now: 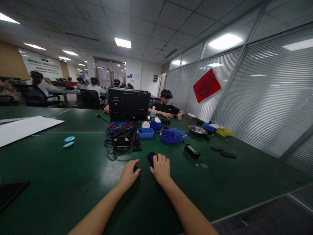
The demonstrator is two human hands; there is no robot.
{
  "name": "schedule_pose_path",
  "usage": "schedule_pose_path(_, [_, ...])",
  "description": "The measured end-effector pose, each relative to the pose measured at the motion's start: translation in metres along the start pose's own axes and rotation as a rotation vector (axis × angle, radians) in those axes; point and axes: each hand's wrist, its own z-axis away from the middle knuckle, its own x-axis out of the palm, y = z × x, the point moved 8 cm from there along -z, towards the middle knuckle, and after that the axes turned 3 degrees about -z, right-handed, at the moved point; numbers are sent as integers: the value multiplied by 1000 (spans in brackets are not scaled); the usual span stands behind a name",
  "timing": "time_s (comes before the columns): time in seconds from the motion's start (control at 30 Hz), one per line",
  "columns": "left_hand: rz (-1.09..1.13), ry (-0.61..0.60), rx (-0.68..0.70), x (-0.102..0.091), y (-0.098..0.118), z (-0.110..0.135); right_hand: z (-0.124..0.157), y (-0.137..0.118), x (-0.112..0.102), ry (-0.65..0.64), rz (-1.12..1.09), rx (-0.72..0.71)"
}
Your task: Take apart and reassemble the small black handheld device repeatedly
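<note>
Both my hands rest on the dark green table. My right hand lies knuckles up with its fingers curled over a small black device. My left hand sits just to the left of it, fingers bent down against the tabletop, and nothing shows in its grip. A black rectangular module lies a little to the right of my right hand.
Ahead are a tangle of black cables with a power unit, blue bins, a black case, a metal bowl and a yellow tray. A person sits at the far end. White sheet at left.
</note>
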Motion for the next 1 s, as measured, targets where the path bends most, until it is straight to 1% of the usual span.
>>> schedule_pose_path(0.1, [15,1,0,1,-1,-1,1,0,-1,18,-79,17])
schedule_pose_path(0.2, [22,1,1,1,-1,-1,-1,17,2,36,-306,103])
schedule_pose_path(0.3, [30,2,9,0,0,-1,-6,43,17,1,-627,241])
schedule_pose_path(0.33, [35,3,9,0,0,0,-8,49,23,-13,-720,265])
schedule_pose_path(0.4, [45,4,5,-1,1,0,-11,52,35,-39,-853,265])
schedule_pose_path(0.5, [59,6,2,-3,3,0,-11,41,48,-68,-948,227])
schedule_pose_path(0.6, [58,8,5,-2,2,0,-6,23,57,-95,-1018,203])
schedule_pose_path(0.77, [34,16,18,1,5,0,3,-6,71,-251,-1208,189])
schedule_pose_path(0.9, [4,57,-27,-1,5,1,2,-16,69,-238,-1183,95])
schedule_pose_path(1.0, [-3,57,-118,-2,0,1,-1,-20,67,-231,-1137,56])
